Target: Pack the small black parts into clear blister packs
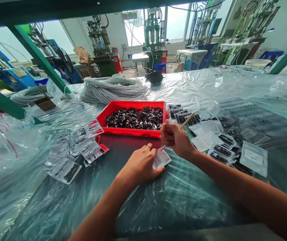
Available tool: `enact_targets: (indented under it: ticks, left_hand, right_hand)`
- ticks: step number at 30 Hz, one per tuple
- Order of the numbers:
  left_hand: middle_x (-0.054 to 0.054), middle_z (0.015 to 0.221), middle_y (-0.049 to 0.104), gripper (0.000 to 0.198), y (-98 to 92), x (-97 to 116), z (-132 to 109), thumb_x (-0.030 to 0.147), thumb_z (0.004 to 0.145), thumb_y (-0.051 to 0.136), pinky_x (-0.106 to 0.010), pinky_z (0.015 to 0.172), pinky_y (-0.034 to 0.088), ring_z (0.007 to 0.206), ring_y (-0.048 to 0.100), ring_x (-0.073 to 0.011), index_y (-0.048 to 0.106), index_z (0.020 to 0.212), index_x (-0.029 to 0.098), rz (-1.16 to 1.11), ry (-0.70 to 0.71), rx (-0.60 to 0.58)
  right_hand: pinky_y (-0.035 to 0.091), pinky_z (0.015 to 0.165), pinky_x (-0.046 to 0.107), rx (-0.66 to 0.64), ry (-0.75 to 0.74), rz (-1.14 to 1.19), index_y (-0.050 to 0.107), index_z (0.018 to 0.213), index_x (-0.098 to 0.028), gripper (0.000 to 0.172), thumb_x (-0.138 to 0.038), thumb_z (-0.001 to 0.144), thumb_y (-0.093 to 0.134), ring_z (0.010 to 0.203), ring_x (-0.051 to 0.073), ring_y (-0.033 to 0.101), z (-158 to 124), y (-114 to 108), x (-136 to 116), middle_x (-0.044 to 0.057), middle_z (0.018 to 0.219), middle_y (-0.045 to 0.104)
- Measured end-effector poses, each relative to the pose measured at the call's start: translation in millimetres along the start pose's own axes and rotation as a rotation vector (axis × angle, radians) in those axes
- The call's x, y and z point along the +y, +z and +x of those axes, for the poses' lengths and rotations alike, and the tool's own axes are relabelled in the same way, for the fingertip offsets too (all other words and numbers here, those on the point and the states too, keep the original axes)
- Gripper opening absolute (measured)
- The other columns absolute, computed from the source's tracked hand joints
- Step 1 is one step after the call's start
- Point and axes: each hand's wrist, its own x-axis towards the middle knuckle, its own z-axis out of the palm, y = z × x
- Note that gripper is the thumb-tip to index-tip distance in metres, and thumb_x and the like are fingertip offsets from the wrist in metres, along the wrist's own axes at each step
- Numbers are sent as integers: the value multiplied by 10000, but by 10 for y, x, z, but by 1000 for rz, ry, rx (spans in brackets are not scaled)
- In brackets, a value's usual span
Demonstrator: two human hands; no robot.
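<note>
My left hand [139, 164] lies on the plastic-covered table, fingers curled and pressing down a small clear packet [161, 158] with a white label. My right hand [175, 138] is closed in a pinch around a thin wooden stick [186, 121], whose lower tip points into the packet's open end. Just behind both hands stands a red tray [127, 131] filled with several small dark parts [136, 118].
Empty clear packets [73, 154] lie scattered at the left. Filled, labelled packets [223, 144] are piled at the right. A coil of grey cable [113, 88] lies behind the tray. Green frame posts [36, 55] rise at the left; machines stand in the background.
</note>
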Motion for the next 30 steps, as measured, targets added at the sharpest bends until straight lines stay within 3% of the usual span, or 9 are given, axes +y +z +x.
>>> enact_targets:
  ticks: [5,13,21,26,30]
  left_hand:
    - [-186,1216,628,505,22,-24,3,473,818,638,-419,944,498,1096,624,-343,638,1203,147,-23,38,4]
    - [-125,1184,647,451,-11,-30,24,447,795,642,-392,921,528,1058,643,-296,655,1148,166,-57,63,20]
    - [-96,1194,652,432,43,-85,52,434,761,673,-367,961,510,1068,647,-273,681,1126,202,-124,83,74]
    - [-61,1083,683,386,70,-111,73,413,740,676,-343,849,533,981,665,-265,687,1078,226,-116,80,74]
    - [-61,1064,670,349,83,-82,74,439,728,677,-340,816,532,959,671,-271,709,1012,239,-90,32,83]
  right_hand:
    - [136,357,198,67,-71,17,499,520,-171,546,-640,723,692,363,34,209,-27,72,113,-68,441,366]
    - [146,342,205,107,-133,33,413,475,-194,552,-606,754,653,347,35,211,2,128,220,-71,426,323]
    - [141,341,214,105,-77,-40,405,472,-203,502,-554,782,587,329,40,212,64,99,217,-72,414,322]
    - [210,378,226,57,-151,-237,423,446,-199,520,-507,856,506,364,63,305,79,91,385,-47,403,345]
    - [181,357,230,87,-51,-167,382,442,-221,490,-494,840,469,335,65,241,28,103,364,-67,369,262]
